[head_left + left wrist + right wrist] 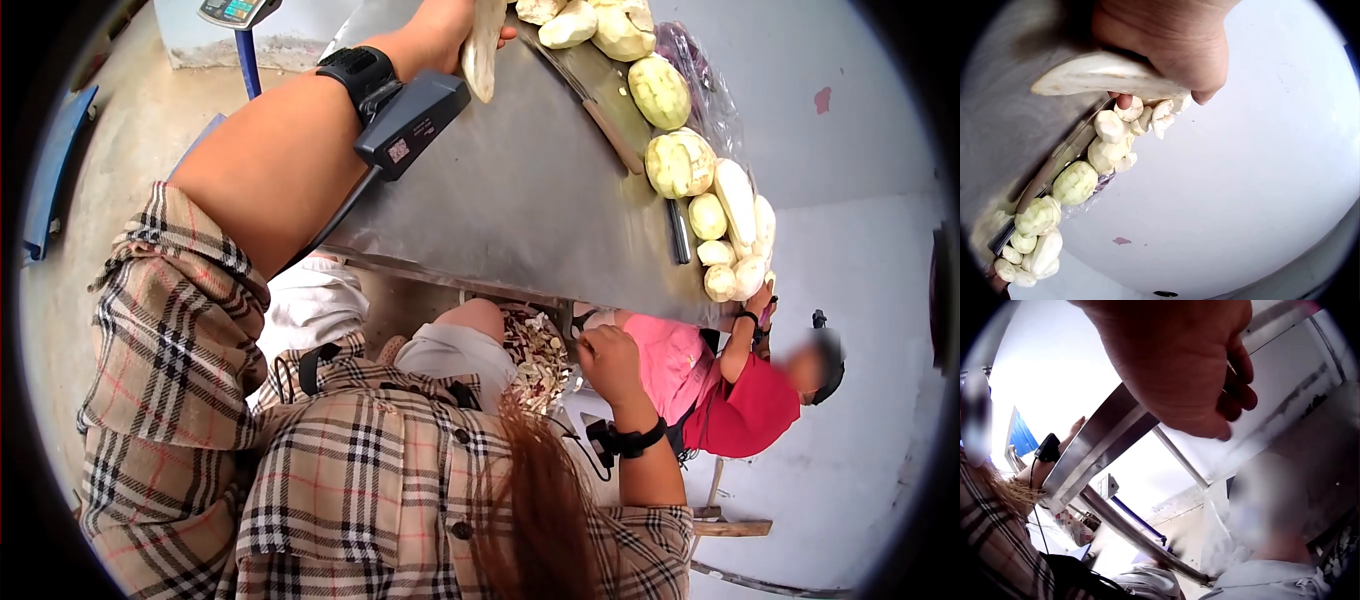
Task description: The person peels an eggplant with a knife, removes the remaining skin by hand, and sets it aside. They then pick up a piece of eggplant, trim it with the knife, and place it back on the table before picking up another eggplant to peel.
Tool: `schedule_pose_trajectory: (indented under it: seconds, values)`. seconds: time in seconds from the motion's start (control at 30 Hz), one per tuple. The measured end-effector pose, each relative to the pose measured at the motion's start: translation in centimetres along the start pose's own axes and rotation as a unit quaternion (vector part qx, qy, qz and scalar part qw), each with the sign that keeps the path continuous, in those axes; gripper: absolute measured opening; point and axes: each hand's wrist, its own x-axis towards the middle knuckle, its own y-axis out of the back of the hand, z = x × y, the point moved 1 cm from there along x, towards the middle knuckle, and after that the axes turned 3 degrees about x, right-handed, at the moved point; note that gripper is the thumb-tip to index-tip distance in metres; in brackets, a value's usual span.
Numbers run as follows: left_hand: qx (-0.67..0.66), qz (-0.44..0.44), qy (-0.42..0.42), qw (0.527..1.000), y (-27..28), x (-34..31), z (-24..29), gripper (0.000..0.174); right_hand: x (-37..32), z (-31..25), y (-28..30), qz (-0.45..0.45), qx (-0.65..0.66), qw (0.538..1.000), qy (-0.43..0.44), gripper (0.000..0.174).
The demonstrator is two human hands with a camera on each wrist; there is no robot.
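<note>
My left hand [440,40] reaches out over the far part of the metal table [530,220]. It grips a long, peeled white vegetable [484,50], whose tapered end sticks out from the hand [1169,37] in the left wrist view. Just beyond it runs a row of peeled vegetables [660,92], some round and pale green, others long and white. A knife with a brown handle [612,135] lies along that row. Below the table edge, my right hand [610,362] hangs with loosely curled fingers [1244,394] and holds nothing.
Another person in a red top [745,410] is at the table's right end, hands near the vegetables. A dark-handled tool [680,232] and a purple plastic bag [705,90] lie by the row. Peelings [537,370] fill a container below. A scale [235,12] stands at the far left.
</note>
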Motion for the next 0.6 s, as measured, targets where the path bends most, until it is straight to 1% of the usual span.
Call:
schedule_pose_trajectory:
  seconds: [0.07, 0.17, 0.27, 0.3, 0.37, 0.4, 0.47, 0.5, 0.57, 0.6]
  values:
    - [-0.01, 0.008, -0.015, 1.0, -0.2, -0.1, 0.1, 0.043, -0.6, 0.8, -0.2, 0.009, -0.004, 1.0, -0.005, 0.006]
    - [-0.021, 0.003, -0.008, 1.0, -0.3, -0.2, 0.2, 0.045, -0.7, -0.3, 1.1, -0.035, 0.113, 0.989, -0.084, 0.005]
    - [-0.018, -0.024, -0.002, 1.0, 0.3, 0.5, -0.3, 0.047, 2.1, -3.2, 5.1, -0.043, 0.117, 0.992, -0.008, 0.006]
    - [-0.016, -0.019, -0.011, 1.0, 0.3, 0.6, -0.4, 0.047, 3.2, -3.8, 6.3, -0.001, 0.111, 0.994, 0.011, 0.007]
    - [-0.011, -0.008, -0.029, 0.999, 0.1, 0.5, -0.4, 0.047, 5.6, -4.1, 8.7, 0.074, 0.098, 0.992, 0.023, 0.008]
    - [-0.006, -0.013, -0.015, 1.0, -0.1, 0.2, -0.2, 0.048, 6.9, -4.1, 9.8, 0.113, 0.091, 0.989, 0.03, 0.008]
    - [0.009, -0.023, 0.009, 1.0, -0.5, -0.7, 0.4, 0.051, 9.9, -3.7, 11.6, 0.133, 0.103, 0.986, 0.0, 0.014]
    - [-0.013, -0.001, 0.009, 1.0, -0.9, -0.9, 0.5, 0.05, 11.5, -3.3, 12.2, 0.135, 0.107, 0.985, 0.005, 0.015]
    - [-0.033, -0.005, 0.018, 0.999, -0.8, -0.6, 0.4, 0.046, 14.9, -2.0, 12.7, 0.133, 0.115, 0.984, 0.01, 0.018]
    - [-0.043, -0.008, 0.017, 0.999, -0.7, -0.4, 0.3, 0.045, 16.3, -1.3, 12.5, 0.125, 0.112, 0.986, -0.002, 0.019]
